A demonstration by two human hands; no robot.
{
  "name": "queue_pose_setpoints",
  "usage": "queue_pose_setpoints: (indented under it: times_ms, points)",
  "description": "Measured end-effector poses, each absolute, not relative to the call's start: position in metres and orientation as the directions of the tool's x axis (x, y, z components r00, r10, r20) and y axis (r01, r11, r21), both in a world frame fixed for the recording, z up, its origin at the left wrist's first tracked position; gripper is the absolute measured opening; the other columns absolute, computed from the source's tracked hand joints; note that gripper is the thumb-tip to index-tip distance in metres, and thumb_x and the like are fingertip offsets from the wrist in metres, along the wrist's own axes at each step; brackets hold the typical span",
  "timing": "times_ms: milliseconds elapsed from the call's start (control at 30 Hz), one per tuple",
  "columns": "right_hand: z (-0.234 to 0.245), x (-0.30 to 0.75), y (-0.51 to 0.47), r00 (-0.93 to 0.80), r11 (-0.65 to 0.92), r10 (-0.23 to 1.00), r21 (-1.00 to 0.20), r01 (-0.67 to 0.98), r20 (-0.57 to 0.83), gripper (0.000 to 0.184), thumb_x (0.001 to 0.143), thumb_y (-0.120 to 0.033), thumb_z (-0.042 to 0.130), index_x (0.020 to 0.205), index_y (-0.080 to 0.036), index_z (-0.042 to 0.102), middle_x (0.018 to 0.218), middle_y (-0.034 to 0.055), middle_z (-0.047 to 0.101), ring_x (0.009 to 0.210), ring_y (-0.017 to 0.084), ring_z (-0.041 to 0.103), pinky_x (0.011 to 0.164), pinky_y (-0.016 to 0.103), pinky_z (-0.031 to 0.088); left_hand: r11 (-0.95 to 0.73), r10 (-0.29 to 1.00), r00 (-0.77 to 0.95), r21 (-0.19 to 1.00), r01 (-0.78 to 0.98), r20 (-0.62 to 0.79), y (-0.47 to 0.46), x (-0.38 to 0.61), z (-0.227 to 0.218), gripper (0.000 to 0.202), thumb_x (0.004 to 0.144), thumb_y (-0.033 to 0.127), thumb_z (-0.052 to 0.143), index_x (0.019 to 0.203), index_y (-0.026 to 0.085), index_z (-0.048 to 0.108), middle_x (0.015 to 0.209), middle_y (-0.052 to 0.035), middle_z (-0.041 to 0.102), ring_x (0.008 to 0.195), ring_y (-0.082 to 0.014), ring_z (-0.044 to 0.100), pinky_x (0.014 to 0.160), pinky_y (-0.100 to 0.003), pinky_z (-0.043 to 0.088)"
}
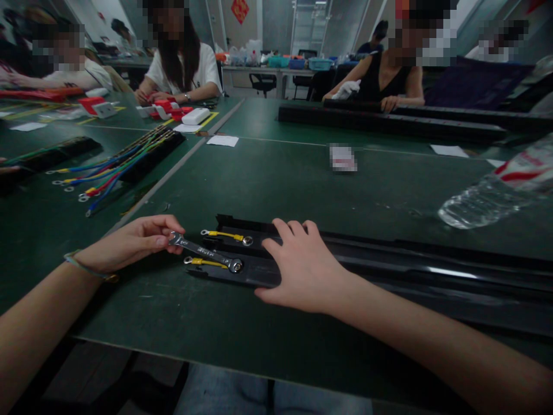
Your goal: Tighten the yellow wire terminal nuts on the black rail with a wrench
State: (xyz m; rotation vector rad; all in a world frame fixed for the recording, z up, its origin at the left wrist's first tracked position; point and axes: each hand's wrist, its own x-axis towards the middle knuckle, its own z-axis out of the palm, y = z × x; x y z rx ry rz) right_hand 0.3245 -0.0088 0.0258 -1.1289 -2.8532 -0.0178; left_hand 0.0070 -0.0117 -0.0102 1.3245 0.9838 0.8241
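Observation:
My left hand (142, 239) pinches the open end of a metal combination wrench (201, 249). The wrench's ring end sits around a nut or bolt head on a long black rail (371, 251) lying across the table. Two short yellow wires with ring terminals are fastened near the rail's left end: the upper yellow wire (227, 235) and the lower yellow wire (207, 262), partly under the wrench. My right hand (305, 262) rests over the rail with fingers spread across its width, gripping it by both edges. Part of the rail lies hidden beneath that hand.
A black strip (151, 151) with several coloured wires lies at the left. A clear water bottle (496, 190) is at the right. Across the table, co-workers sit near red-and-white parts (166, 109) and more long black rails (389, 122). The table's front edge (173, 360) is close to me.

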Motion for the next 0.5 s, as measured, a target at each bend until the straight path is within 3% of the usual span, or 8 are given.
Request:
queue_pose_setpoints:
  times_ms: [500]
  points:
    - [0.0284, 0.3244, -0.0096, -0.722, 0.723, 0.691, -0.017, 0.691, 0.04, 0.067, 0.063, -0.066, 0.039, 0.106, -0.016, 0.054, 0.126, 0.0184, 0.036, 0.108, 0.035, 0.034, 0.085, 0.05, 0.022, 0.09, 0.897, 0.429, 0.994, 0.06, -0.106, -0.0145, 0.0046, -0.007, 0.023, 0.066, 0.026, 0.067, 0.086, 0.016, 0.061, 0.073, -0.0044, 0.064, 0.062, -0.0138, 0.057, 0.053, -0.02, 0.045]
